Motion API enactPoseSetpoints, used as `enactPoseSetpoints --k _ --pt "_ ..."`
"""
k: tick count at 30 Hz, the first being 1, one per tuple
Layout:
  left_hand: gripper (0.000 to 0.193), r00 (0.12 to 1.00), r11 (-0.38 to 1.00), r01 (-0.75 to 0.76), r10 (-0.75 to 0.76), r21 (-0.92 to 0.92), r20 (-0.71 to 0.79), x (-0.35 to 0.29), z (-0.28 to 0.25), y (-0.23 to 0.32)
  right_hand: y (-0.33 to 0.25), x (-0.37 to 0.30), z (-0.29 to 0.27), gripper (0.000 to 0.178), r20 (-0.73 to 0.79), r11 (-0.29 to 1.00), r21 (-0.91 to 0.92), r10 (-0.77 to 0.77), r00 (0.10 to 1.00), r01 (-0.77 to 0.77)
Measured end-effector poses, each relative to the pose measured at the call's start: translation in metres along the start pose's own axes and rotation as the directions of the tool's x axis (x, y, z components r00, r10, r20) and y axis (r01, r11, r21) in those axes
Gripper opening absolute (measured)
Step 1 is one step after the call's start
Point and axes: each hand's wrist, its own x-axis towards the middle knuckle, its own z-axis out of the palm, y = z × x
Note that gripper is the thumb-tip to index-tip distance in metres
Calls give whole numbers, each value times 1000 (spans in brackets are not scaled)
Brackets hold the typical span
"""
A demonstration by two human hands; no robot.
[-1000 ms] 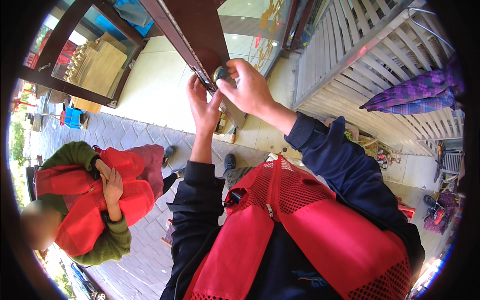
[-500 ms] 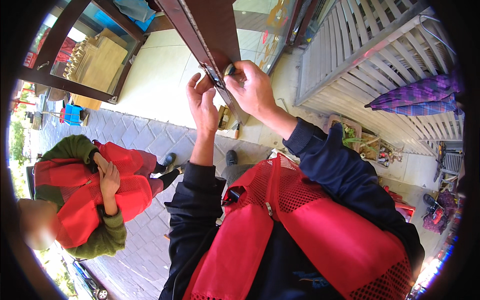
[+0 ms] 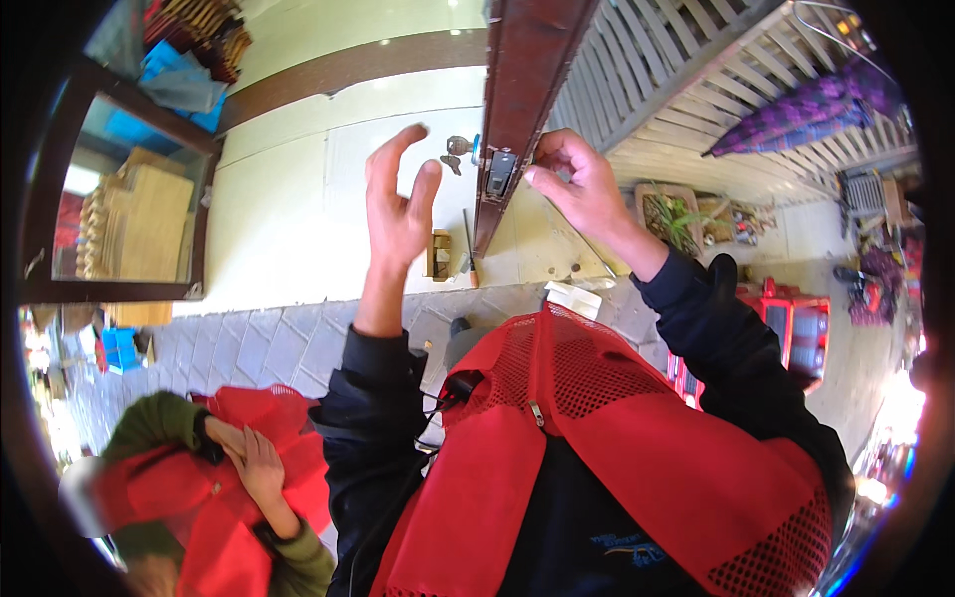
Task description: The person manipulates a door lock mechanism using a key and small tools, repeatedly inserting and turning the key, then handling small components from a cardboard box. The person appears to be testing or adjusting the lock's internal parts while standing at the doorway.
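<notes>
Head view: the left hand [image 3: 400, 199] is raised with fingers spread apart, holding nothing, just left of the dark brown wooden door edge [image 3: 519, 90]. The right hand [image 3: 582, 184] pinches at the grey metal lock plate [image 3: 499, 172] set in that edge. Small metal keys [image 3: 456, 151] hang beside it.

A metal lock [image 3: 500, 173] sits set into the brown door's edge [image 3: 517, 90], keys [image 3: 456, 149] hanging just left.

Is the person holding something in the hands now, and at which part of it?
The left hand is open and holds nothing. The right hand touches the door edge beside the lock plate; whether its fingertips pinch anything cannot be told.
</notes>
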Motion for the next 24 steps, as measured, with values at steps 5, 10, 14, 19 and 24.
enactPoseSetpoints --k 5,10,14,19,24 --pt "42 878 953 147 -3 -265 478 41 -4 -20 -10 -2 2 26 4 996 -79 49 999 -49" --pt "38 768 956 137 64 -261 637 70 -4 -20 -20 -4 4 31 -36 986 -98 133 991 -136" --pt "34 704 956 168 54 -240 708 79 -1 -24 -22 -4 1 34 -8 967 -170 190 982 -188" --pt "30 669 943 256 -16 -211 743 76 5 -27 -20 1 -5 36 -44 973 -207 90 995 -97" --pt "27 689 960 173 42 -220 723 75 9 -29 -23 -4 -12 40 -21 954 -273 120 993 -121"
